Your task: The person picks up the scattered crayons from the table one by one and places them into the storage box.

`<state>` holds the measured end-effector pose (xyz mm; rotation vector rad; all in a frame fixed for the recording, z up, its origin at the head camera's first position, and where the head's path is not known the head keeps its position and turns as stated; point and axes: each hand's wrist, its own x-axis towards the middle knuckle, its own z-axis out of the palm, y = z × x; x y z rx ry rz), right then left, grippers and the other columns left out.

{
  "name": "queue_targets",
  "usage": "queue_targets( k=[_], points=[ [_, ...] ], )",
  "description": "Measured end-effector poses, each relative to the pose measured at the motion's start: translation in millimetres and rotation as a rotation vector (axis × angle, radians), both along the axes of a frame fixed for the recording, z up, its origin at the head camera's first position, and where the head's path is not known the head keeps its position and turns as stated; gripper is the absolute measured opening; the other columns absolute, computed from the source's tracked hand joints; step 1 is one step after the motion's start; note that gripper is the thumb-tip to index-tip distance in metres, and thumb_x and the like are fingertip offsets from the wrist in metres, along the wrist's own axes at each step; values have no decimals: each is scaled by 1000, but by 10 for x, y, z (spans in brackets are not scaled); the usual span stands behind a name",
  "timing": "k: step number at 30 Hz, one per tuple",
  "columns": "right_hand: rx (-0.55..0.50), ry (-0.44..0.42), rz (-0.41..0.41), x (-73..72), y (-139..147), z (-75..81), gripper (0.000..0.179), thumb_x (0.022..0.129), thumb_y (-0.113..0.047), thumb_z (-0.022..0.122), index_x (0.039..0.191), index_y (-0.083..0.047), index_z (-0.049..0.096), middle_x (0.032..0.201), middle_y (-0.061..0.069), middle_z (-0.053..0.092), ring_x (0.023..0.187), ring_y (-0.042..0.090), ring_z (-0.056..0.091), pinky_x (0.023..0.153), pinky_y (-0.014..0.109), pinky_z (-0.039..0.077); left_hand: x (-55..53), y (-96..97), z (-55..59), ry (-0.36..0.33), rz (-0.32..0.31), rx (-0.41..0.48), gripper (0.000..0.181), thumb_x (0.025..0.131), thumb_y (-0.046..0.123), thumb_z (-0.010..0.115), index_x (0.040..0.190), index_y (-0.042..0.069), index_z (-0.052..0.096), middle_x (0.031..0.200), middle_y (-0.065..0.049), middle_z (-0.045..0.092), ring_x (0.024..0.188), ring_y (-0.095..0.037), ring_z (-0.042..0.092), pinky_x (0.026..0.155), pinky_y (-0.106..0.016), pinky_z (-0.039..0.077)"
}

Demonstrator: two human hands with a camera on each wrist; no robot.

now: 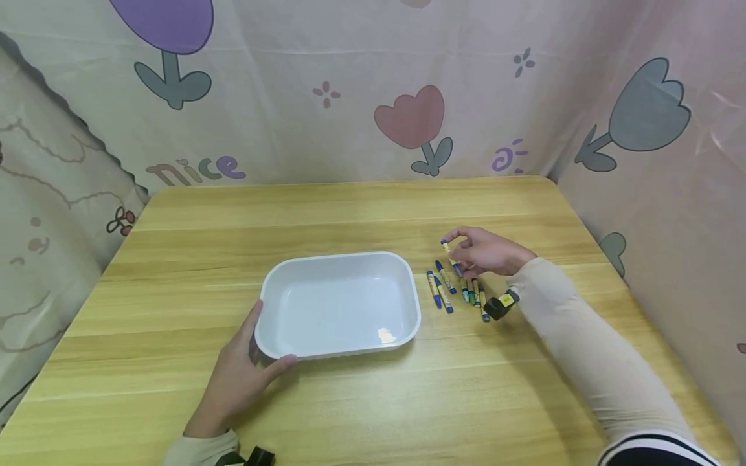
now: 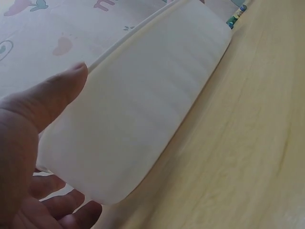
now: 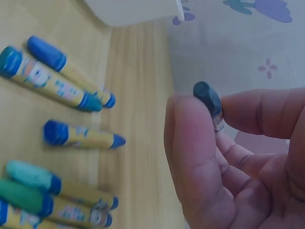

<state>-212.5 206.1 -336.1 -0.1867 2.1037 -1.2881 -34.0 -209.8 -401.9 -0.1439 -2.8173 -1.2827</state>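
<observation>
A white plastic tray (image 1: 338, 353) sits on the table with nothing inside. My left hand (image 1: 241, 372) grips its near left corner, thumb along the front rim and fingers at the left side; the left wrist view shows the fingers (image 2: 50, 191) curled beside the tray's outer wall (image 2: 138, 105). To the right of the tray, my right hand (image 1: 486, 251) pinches a crayon (image 1: 447, 250) between thumb and fingers. In the right wrist view the held crayon (image 3: 208, 98) shows a dark end, and the palm hides most of it.
Several more crayons with yellow wrappers lie under and beside the right hand, among them a blue crayon (image 1: 434, 289) and a green crayon (image 3: 28, 198). A patterned cloth (image 1: 291, 97) hangs behind and at both sides of the wooden table (image 1: 384, 414).
</observation>
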Motion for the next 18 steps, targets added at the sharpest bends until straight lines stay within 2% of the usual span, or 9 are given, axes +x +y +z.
queue_targets(
  k=[4, 12, 15, 18],
  points=[
    [-25, -1, 17, -19, -99, 50, 41, 94, -11, 48, 132, -3, 31, 79, 10, 47, 65, 19, 49, 71, 48, 55, -19, 10, 5, -20, 15, 8, 109, 70, 40, 77, 147, 13, 5, 143, -26, 23, 122, -41, 38, 96, -41, 40],
    [-26, 3, 41, -44, -300, 119, 41, 92, -9, 51, 129, -3, 34, 83, 10, 49, 68, 20, 50, 73, 50, 54, -40, 5, 3, -32, 34, 80, 107, 68, 37, 79, 147, 13, 11, 142, -26, 27, 122, -38, 40, 96, -39, 40],
    [-32, 9, 59, -54, -378, 137, 41, 92, -10, 52, 129, -3, 35, 84, 10, 49, 69, 21, 49, 71, 48, 55, -42, -5, -7, -26, 38, 113, 105, 68, 35, 79, 147, 13, 13, 140, -25, 30, 120, -38, 42, 93, -36, 42],
    [-44, 14, 67, -62, -454, 152, 41, 91, -11, 54, 128, -4, 37, 84, 11, 49, 68, 20, 48, 64, 41, 55, -44, -18, -14, -15, 34, 144, 103, 69, 32, 79, 146, 13, 15, 140, -25, 32, 120, -37, 43, 91, -33, 44]
  ],
)
